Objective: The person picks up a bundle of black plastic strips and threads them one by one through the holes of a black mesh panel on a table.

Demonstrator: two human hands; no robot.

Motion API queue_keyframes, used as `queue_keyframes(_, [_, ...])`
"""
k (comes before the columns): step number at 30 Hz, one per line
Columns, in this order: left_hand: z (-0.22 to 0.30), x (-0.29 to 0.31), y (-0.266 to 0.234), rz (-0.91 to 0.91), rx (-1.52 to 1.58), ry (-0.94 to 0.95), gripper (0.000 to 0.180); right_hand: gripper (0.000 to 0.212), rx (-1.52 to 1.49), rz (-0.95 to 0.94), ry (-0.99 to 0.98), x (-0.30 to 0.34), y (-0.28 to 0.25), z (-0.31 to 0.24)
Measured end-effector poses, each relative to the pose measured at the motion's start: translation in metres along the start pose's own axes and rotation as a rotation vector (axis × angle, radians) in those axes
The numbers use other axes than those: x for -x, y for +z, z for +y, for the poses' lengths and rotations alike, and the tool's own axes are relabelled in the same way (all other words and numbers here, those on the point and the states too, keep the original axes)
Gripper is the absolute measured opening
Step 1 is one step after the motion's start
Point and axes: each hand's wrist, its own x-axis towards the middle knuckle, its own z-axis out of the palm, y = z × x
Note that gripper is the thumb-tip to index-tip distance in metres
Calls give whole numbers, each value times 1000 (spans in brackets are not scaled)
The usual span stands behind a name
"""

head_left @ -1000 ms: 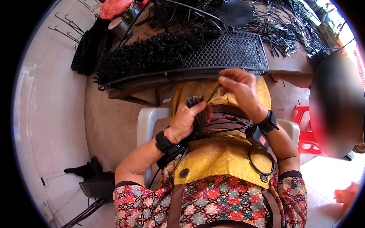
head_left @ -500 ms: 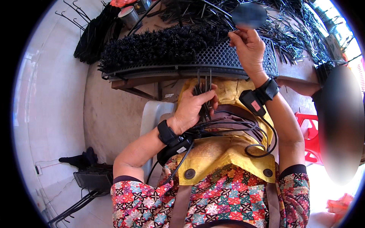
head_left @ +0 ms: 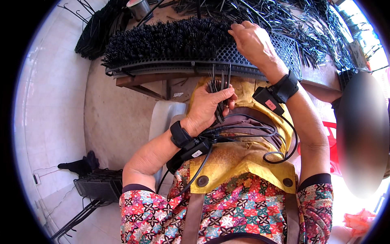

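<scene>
Above my lap, my left hand (head_left: 205, 106) grips a bundle of thin dark strips (head_left: 220, 86), two or three of them sticking up past the rest. My right hand (head_left: 255, 45) reaches over a curved black rack (head_left: 280, 48) full of round holes, its fingers pinched together. What the fingertips hold, if anything, is too small to make out. They are at the border between bare holes and a dense stand of upright dark strips (head_left: 162, 44), which fills the rack's left and middle.
The rack lies at the near edge of a brown table (head_left: 320, 79) strewn with loose dark strips (head_left: 292, 19). A metal can (head_left: 138, 8) stands at the back left. Cables (head_left: 243, 129) from wrist devices cross my yellow apron (head_left: 239, 162). To the right is a red stool (head_left: 331, 140).
My right hand has shifted left over the rack, from the bare holes to the edge of the filled part. A dark disc near its fingertips is out of sight. My left hand keeps its bundle.
</scene>
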Motion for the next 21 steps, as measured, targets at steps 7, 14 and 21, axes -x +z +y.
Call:
queue_keyframes(7, [1, 0, 1, -29, 19, 3, 14, 19, -428, 34, 242, 24, -16, -23])
queue_keyframes(14, [3, 2, 3, -175, 5, 17, 16, 19, -1128, -306, 701, 62, -34, -33])
queue_keyframes(21, [6, 1, 6, 93, 37, -70, 21, 16, -769, 395, 610, 77, -49, -49])
